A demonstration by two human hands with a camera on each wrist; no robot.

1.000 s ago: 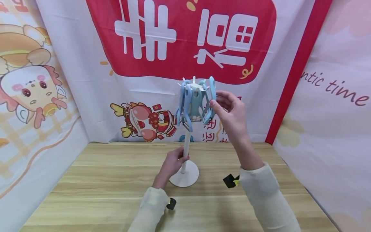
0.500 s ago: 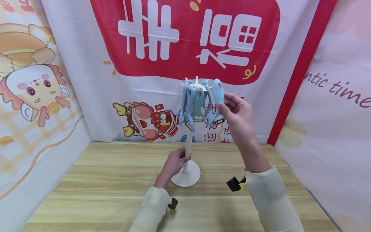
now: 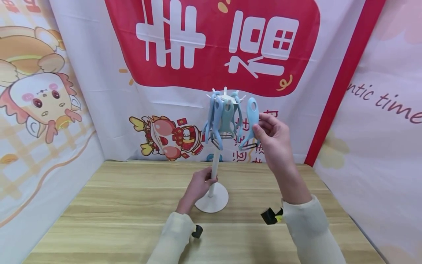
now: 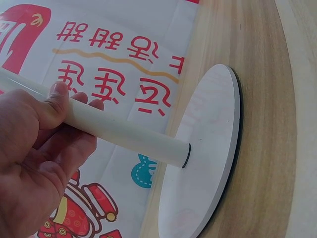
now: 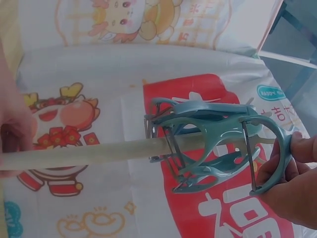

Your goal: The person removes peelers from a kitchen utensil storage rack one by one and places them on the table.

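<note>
A white stand with a round base [image 3: 217, 203] is upright on the table, and several blue peelers [image 3: 227, 117] hang from the prongs at its top. The left hand [image 3: 199, 185] grips the stand's pole low down, thumb and fingers around it; the left wrist view shows the pole [image 4: 124, 134] above the white base [image 4: 203, 144]. The right hand [image 3: 275, 137] pinches a light blue peeler [image 3: 252, 115] by its handle, just right of the hanging ones and apart from the prongs. In the right wrist view this peeler [image 5: 285, 158] is between thumb and fingers [image 5: 303, 148].
The stand is on a wooden table [image 3: 132, 205]. Behind it hangs a white and red printed cloth [image 3: 112, 110], with printed cloths at the left [image 3: 36, 121] and right [image 3: 379, 146]. Black devices [image 3: 269, 216] are on both wrists.
The right hand has drawn the light blue peeler away from the stand, to the right and slightly down. The left hand keeps its grip on the pole; the head view has shifted slightly.
</note>
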